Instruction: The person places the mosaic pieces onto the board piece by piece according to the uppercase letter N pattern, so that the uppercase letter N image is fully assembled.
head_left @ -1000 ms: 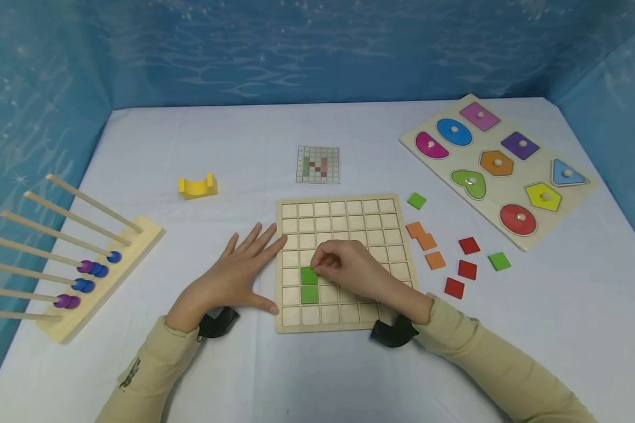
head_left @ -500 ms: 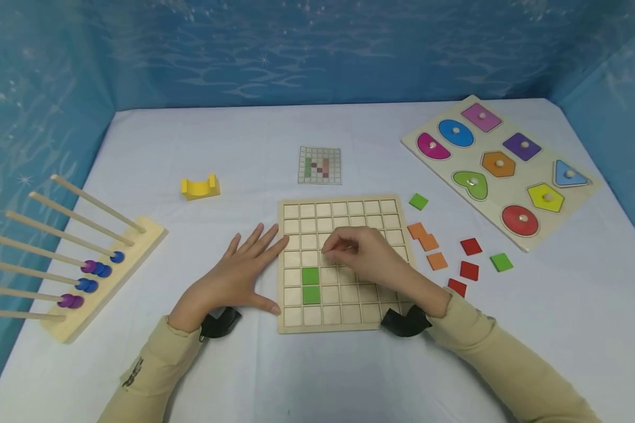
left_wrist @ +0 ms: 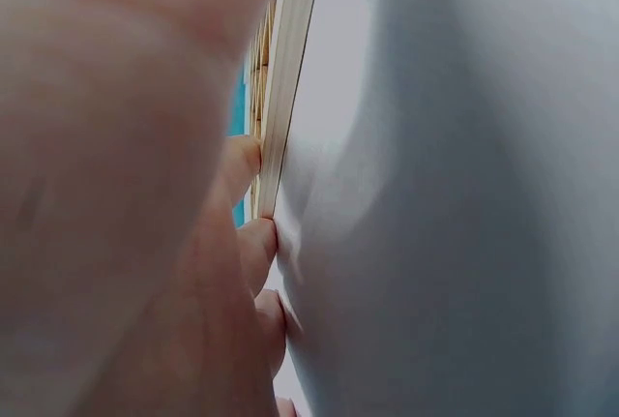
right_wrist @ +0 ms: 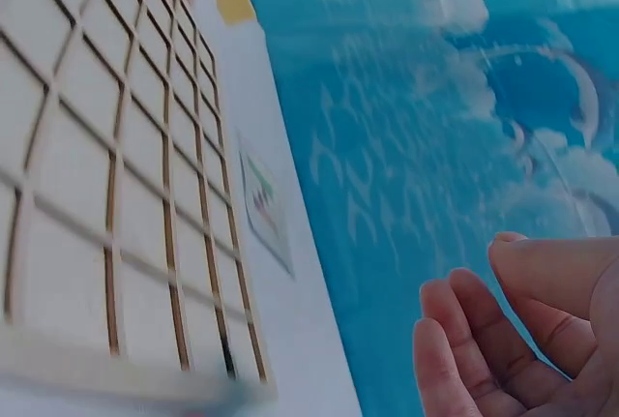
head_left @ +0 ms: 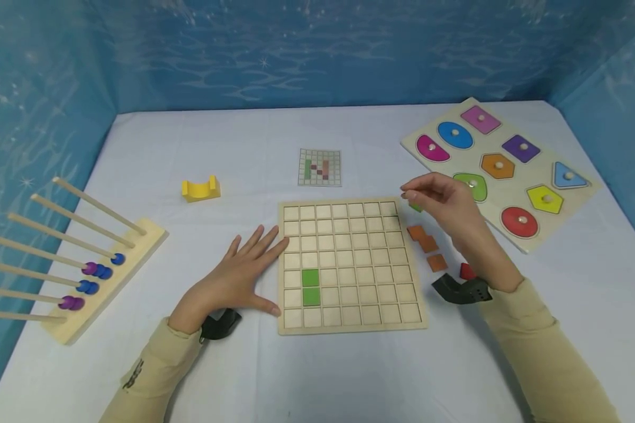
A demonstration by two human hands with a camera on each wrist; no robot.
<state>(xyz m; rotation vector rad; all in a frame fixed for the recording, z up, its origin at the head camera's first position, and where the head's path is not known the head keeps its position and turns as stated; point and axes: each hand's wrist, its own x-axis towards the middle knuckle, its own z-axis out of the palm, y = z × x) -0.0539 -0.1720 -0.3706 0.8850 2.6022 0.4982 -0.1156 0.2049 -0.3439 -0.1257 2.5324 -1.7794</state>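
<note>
Spread flat on the white cloth, my left hand [head_left: 231, 275] touches the left edge of a wooden grid board [head_left: 352, 331] with its fingertips and thumb. The left wrist view shows its fingers [left_wrist: 257, 248] against the board's side. Two green square tiles [head_left: 310, 286] lie in neighbouring cells, one above the other. My right hand [head_left: 450, 207] hovers beyond the board's right top corner, above a loose green tile [head_left: 415, 207] that it partly covers. Its fingers are loosely bent, and in the right wrist view the thumb [right_wrist: 556, 272] stands apart from them with nothing between.
Orange tiles [head_left: 437, 262] and a red tile [head_left: 467, 271] lie right of the board, some hidden by my right arm. A pattern card [head_left: 320, 167] lies behind the board. Around it are a yellow block [head_left: 201, 188], a peg-and-bead rack [head_left: 106, 276] and a knobbed shape puzzle [head_left: 526, 241].
My right hand has left the area over the upper green tile on the board and moved right and away to the loose green tile. The left hand stays where it was.
</note>
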